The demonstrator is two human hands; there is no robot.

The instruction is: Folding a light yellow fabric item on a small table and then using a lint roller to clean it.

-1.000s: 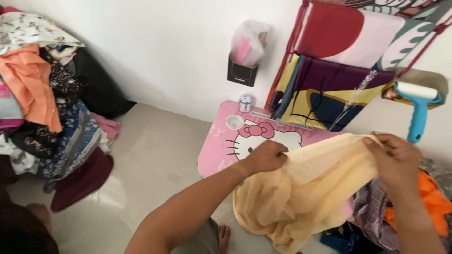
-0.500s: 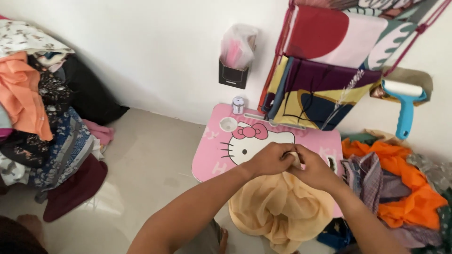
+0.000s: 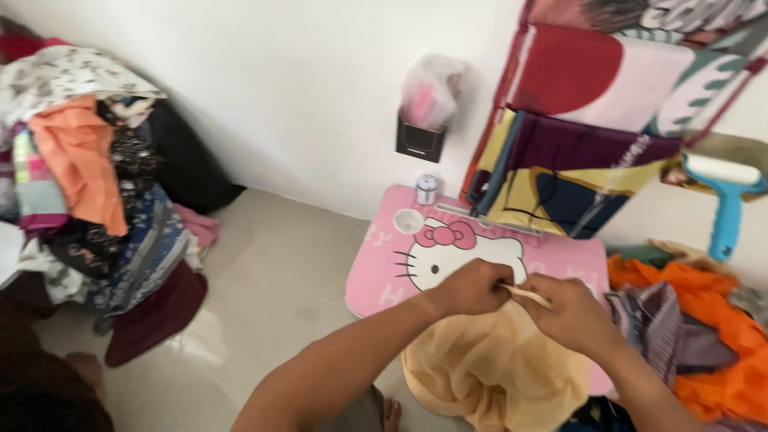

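1. Left hand [image 3: 472,286] and right hand [image 3: 570,310] both pinch the top edge of the peach cloth [image 3: 496,368], over the near edge of the pink table [image 3: 376,268]
2. Advice: keep the edges matched and taut
3. Pinched edge runs left-right; the rest hangs toward the person
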